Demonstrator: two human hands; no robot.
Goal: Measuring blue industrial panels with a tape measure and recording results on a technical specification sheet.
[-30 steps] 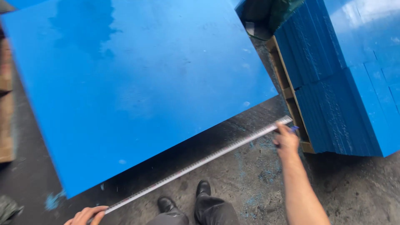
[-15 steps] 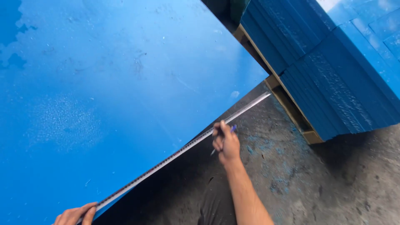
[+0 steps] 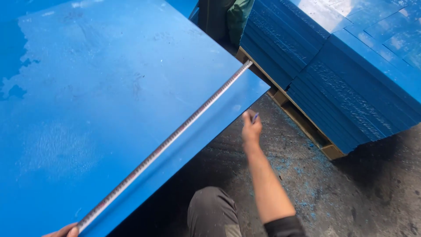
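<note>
Two hands work one long steel ruler (image 3: 169, 140) laid across the big blue sheet (image 3: 87, 87), set further in from the sheet's edge than half a second ago. Left hand (image 3: 63, 231) pins its near end, fingers mostly out of frame; right hand (image 3: 251, 128), now off the ruler, grips a pen (image 3: 255, 116) beside the sheet's edge, near stacked blue panels (image 3: 342, 74).

Big blue sheet (image 3: 101, 109): smooth plastic, slightly glossy, with dull scuffed patches. Long ruler (image 3: 171, 140): pale metal, matt. Stacked blue sheets (image 3: 337, 74): plastic, rough cut edges, shiny tops. Pallet (image 3: 302, 125) under them: bare wood. Floor (image 3: 351, 193): rough dark concrete with blue dust.
</note>
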